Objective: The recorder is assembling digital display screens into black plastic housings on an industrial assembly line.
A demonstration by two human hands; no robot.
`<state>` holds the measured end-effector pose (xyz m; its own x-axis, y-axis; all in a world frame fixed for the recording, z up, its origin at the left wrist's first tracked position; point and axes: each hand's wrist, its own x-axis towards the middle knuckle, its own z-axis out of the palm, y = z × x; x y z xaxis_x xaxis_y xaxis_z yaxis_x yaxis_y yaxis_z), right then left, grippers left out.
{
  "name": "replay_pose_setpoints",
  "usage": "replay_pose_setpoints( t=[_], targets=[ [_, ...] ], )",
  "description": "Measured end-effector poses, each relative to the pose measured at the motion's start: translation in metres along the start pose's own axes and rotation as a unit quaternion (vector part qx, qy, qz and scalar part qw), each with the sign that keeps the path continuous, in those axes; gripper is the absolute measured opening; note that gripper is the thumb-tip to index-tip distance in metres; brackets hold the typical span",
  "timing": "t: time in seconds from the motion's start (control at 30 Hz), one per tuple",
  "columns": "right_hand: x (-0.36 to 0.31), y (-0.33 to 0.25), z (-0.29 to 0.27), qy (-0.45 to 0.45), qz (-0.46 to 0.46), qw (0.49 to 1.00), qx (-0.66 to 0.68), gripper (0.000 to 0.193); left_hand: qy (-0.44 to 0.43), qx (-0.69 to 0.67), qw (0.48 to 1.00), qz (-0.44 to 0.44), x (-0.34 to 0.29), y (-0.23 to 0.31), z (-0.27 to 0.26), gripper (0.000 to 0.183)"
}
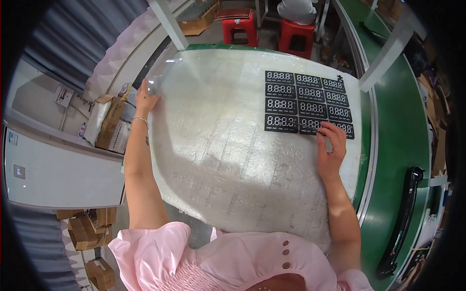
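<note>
Black panels with white digit segments point(281, 105) lie in a grid of rows at the right of a padded, pale table top point(218, 121) covered in wrinkled clear plastic. At the grid's near edge, my right hand point(332, 148) has thumb and forefinger brought together over the nearest row. Something thin and greyish may run from those fingertips across the panels, too faint to name. My left hand point(146, 101) is at the table's far left edge, thumb apart from the fingers. Glossy clear film point(162, 72) shows beside its fingertips; whether they grip it I cannot tell.
A green conveyor surface point(388, 165) runs along the right, with a long black curved part point(403, 218) on it. Red stools point(240, 29) stand beyond the far edge, one with a seated person. White posts point(170, 24) rise at the far corners. Cardboard boxes point(90, 230) are stacked at left.
</note>
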<state>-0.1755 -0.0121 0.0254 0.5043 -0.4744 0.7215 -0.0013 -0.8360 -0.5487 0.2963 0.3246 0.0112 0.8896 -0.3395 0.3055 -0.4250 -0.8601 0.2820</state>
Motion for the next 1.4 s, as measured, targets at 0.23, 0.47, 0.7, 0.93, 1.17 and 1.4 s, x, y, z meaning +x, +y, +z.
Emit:
replay_pose_setpoints(
  t=[0.23, 0.47, 0.7, 0.93, 1.17, 1.4],
  targets=[
    [-0.007, 0.025, -0.012, 0.042, 0.003, 0.999, -0.011, 0.018, 0.09, -0.09, 0.989, 0.073, 0.009, 0.013, 0.022, 0.07],
    [-0.009, 0.062, 0.02, 0.114, 0.172, 0.961, 0.182, 0.015, -0.243, -0.471, 0.821, 0.213, -0.131, 0.276, -0.03, 0.051],
    [0.01, 0.063, 0.007, 0.088, 0.383, 0.801, 0.451, 0.022, -0.823, -0.244, 0.318, 0.402, -0.358, 0.33, -0.004, 0.039],
    [0.004, 0.077, 0.01, 0.102, 0.395, 0.813, 0.416, 0.024, -0.857, -0.209, 0.254, 0.396, -0.351, 0.359, 0.02, 0.041],
    [0.006, 0.077, 0.01, 0.11, 0.398, 0.814, 0.409, 0.022, -0.886, -0.196, 0.207, 0.365, -0.346, 0.37, 0.017, 0.045],
    [0.006, 0.077, 0.013, 0.085, 0.392, 0.818, 0.413, 0.017, -0.906, -0.199, 0.176, 0.33, -0.336, 0.376, 0.009, 0.051]
  ],
)
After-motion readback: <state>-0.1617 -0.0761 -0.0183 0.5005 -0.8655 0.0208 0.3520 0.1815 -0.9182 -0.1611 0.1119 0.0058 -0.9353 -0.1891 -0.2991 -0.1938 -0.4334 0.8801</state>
